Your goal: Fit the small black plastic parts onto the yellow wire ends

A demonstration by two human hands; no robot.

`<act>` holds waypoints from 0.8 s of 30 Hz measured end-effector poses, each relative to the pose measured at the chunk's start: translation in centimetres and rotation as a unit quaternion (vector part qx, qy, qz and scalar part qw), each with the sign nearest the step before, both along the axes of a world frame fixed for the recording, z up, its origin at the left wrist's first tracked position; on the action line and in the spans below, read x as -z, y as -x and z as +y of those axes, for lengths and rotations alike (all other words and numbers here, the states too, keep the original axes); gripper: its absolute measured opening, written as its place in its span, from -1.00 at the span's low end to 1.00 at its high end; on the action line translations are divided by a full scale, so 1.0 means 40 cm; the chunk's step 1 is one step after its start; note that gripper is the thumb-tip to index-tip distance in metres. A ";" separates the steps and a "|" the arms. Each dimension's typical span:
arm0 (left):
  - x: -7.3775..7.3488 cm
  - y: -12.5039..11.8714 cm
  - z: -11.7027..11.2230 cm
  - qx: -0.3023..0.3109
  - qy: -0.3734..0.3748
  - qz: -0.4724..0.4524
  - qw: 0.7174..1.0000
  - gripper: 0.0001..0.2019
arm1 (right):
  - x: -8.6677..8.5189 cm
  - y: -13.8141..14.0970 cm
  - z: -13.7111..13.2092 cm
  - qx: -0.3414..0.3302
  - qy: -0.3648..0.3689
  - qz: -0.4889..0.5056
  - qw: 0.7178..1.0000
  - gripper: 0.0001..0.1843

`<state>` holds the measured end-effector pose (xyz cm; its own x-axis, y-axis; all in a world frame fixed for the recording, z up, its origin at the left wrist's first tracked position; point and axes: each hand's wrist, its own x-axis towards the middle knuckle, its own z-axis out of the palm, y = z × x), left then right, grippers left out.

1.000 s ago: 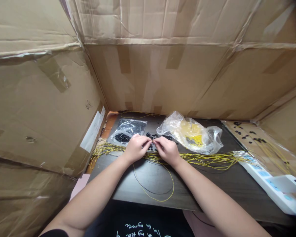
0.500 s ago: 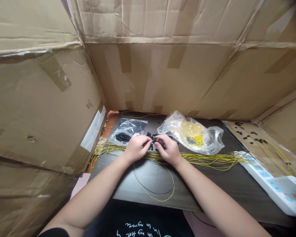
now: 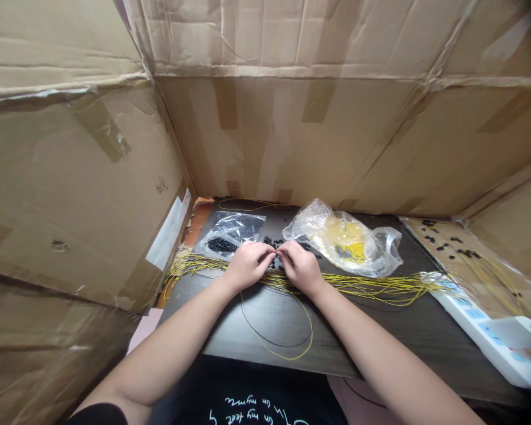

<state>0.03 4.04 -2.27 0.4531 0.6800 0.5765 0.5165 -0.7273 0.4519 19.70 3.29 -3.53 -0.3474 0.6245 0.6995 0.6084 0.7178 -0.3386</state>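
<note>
My left hand (image 3: 249,266) and my right hand (image 3: 300,268) meet above the dark tabletop, their fingertips pinched together on a tiny item, probably a wire end, too small to tell exactly. Just beyond the fingertips lies a scatter of small black pieces (image 3: 272,241), partly hidden by my hands. A long bundle of thin yellow wires (image 3: 371,287) runs beneath both wrists. Behind my left hand is a transparent plastic bag of black pieces (image 3: 234,226).
A crumpled plastic bag with yellow contents (image 3: 343,239) lies at the back right. A loose yellow and black wire loop (image 3: 277,337) lies near the table edge. A white power strip (image 3: 473,320) and a sheet with black pieces (image 3: 451,248) are at right. Cardboard walls (image 3: 283,136) surround the dark table (image 3: 248,313).
My fingertips were apart over the black pieces half a second ago and are now pinched together again, as they were one second ago. The view has shifted slightly.
</note>
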 end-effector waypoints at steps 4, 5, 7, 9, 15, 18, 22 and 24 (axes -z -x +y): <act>-0.001 -0.001 -0.001 -0.009 0.007 -0.003 1.000 -0.86 | 0.001 -0.001 0.001 0.015 -0.007 0.000 1.000 -0.86; -0.002 0.000 -0.002 -0.010 0.002 -0.002 1.000 -0.86 | 0.000 -0.001 0.000 0.018 -0.008 -0.004 1.000 -0.86; -0.003 0.001 -0.001 -0.012 -0.015 0.004 1.000 -0.87 | -0.002 0.000 -0.002 0.021 -0.007 -0.014 1.000 -0.86; -0.003 0.002 -0.001 -0.014 -0.035 0.013 0.999 -0.88 | -0.005 0.002 -0.005 0.024 -0.007 -0.024 0.999 -0.86; -0.006 0.002 -0.002 -0.022 -0.064 0.026 0.997 -0.87 | -0.009 0.004 -0.009 0.025 -0.006 -0.034 0.999 -0.83; -0.008 0.002 -0.003 -0.024 -0.059 0.027 0.998 -0.87 | -0.008 0.001 -0.007 0.028 0.000 -0.033 0.999 -0.80; -0.008 0.002 -0.003 -0.026 -0.048 0.023 0.998 -0.87 | -0.003 -0.001 -0.004 0.018 0.018 -0.029 0.999 -0.81; -0.007 0.003 -0.002 -0.028 -0.045 0.020 0.998 -0.87 | 0.000 -0.001 -0.003 0.007 0.027 -0.029 0.999 -0.83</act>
<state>-0.08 3.96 -2.01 0.4398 0.6511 0.6185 0.5734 -0.7337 0.3646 19.74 3.15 -3.54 -0.3774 0.6665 0.6429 0.6386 0.6901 -0.3405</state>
